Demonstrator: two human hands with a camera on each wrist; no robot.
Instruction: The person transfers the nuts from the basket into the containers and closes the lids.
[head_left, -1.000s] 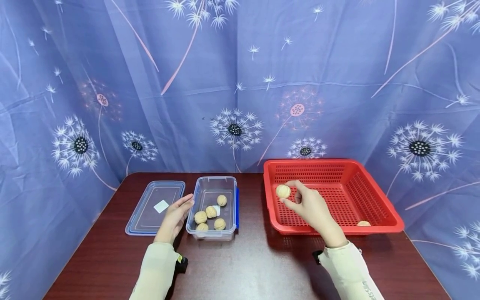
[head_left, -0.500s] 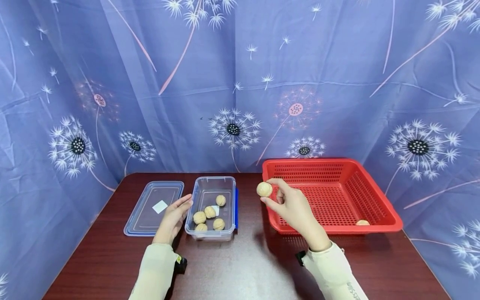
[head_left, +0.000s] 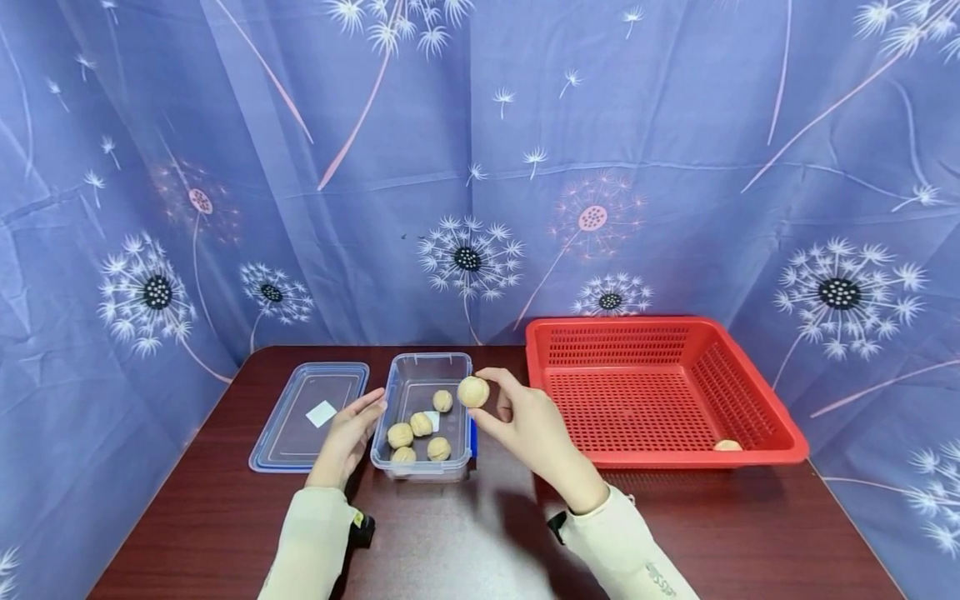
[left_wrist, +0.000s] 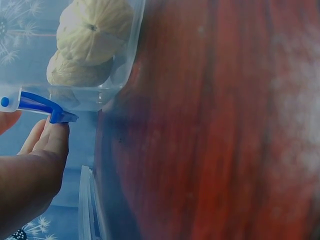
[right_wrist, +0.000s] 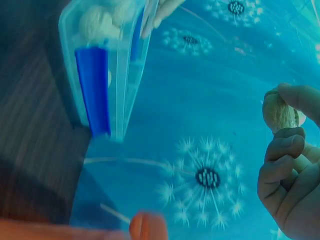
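My right hand (head_left: pixel 536 429) pinches a pale walnut (head_left: pixel 473 392) between thumb and fingers, above the right rim of a clear plastic box (head_left: pixel 431 467). In the right wrist view this walnut (right_wrist: pixel 280 111) shows at the fingertips. Several walnuts (head_left: pixel 401 435) lie inside the box, mostly toward its near end. My left hand (head_left: pixel 347 437) is at the box's left side with its fingers extended. In the left wrist view, its fingertips touch a blue latch (left_wrist: pixel 40 104) on the box wall.
A red perforated basket (head_left: pixel 667 458) stands at the right, with one walnut (head_left: pixel 727 446) in its near right corner. Left of the box lies a clear lid (head_left: pixel 288 442) with blue edging. Behind the dark wooden table (head_left: pixel 420 542) hangs a blue dandelion-print curtain (head_left: pixel 360 250).
My right hand has carried the walnut leftward, from over the red basket to the box's right rim. My left hand has stayed beside the box.
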